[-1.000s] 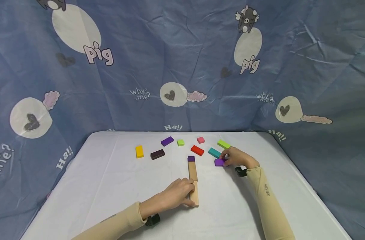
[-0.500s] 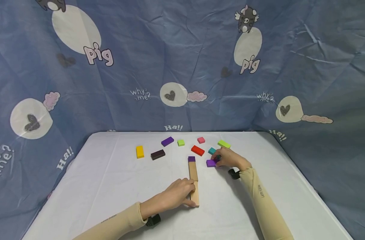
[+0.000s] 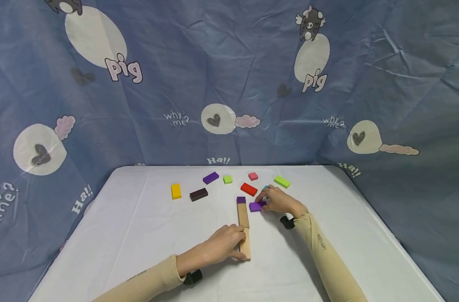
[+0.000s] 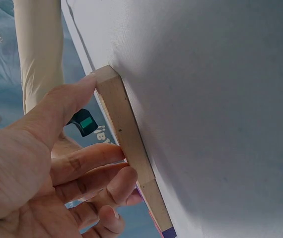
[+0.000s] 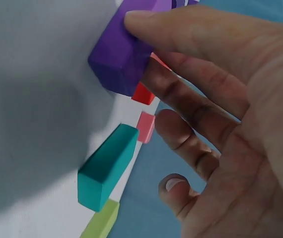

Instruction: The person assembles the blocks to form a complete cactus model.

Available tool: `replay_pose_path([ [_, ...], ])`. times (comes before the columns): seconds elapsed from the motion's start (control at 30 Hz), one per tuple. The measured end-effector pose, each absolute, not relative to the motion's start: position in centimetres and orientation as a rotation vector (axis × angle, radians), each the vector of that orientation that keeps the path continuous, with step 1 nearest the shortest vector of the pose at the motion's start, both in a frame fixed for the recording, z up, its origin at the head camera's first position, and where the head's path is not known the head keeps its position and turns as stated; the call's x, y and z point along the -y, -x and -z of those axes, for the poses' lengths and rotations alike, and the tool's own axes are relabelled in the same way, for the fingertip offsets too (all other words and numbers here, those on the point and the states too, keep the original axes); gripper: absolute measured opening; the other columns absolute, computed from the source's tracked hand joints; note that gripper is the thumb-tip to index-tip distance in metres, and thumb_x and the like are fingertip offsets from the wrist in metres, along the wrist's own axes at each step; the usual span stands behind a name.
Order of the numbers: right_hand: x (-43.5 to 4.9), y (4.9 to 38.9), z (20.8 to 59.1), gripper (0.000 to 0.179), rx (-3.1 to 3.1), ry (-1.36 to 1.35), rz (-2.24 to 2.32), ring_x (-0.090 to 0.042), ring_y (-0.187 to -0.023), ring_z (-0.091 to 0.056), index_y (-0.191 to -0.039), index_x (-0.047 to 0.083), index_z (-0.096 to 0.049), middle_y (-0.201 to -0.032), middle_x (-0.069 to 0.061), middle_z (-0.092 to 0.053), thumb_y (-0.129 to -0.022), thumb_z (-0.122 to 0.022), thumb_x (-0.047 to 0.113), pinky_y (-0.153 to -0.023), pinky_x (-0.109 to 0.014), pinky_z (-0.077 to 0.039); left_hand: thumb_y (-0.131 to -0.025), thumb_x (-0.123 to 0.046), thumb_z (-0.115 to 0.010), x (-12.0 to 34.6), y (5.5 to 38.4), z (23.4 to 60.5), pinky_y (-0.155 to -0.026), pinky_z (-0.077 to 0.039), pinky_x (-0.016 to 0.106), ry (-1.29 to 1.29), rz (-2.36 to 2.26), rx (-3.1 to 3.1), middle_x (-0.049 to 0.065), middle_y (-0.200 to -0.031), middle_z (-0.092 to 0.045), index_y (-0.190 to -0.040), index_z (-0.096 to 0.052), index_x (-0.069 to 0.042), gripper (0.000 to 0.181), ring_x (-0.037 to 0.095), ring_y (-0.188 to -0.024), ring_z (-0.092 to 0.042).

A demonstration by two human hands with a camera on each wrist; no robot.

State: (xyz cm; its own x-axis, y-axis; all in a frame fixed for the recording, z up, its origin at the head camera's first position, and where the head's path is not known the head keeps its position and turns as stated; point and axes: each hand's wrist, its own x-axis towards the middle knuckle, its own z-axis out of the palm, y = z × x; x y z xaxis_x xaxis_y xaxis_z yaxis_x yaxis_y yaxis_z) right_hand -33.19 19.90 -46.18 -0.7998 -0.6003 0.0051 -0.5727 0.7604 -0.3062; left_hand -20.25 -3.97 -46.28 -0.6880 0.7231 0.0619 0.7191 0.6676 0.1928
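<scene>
My left hand grips the nearer of two plain wooden blocks, thumb at its near end and fingertips farther along. In the left wrist view that wooden block lies on the cloth. A second wooden block continues the row, capped at the far end by a small dark purple block. Just right of this far end, my right hand pinches a purple block between thumb and fingers. The right wrist view has the purple block under the thumb, other fingers curled loosely.
Behind the row lie a red block, a pink block and two lime green ones. A teal block is mostly hidden behind my right hand in the head view. Farther left are yellow, black and purple blocks.
My right hand has slid left with the purple block, bringing it close to the row's far end. My left hand stays on the wooden block.
</scene>
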Motion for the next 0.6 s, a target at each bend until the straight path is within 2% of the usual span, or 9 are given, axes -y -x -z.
replay_pose_path([
  [0.6,-18.7,33.0,46.5,0.027,-2.845,0.979,0.433,-0.016,-0.101,-0.052,-0.104,0.019,-0.073,-0.106,0.004,-0.069,-0.078,-0.08,0.019,-0.09,-0.037,-0.045,-0.072,-0.048,-0.079,3.9,20.2,46.2,-0.059,-0.034,0.021,-1.251,-0.3,-2.858,-0.009,-0.081,-0.052,-0.088,-0.07,-0.014,0.039,0.005,-0.066,-0.038],
])
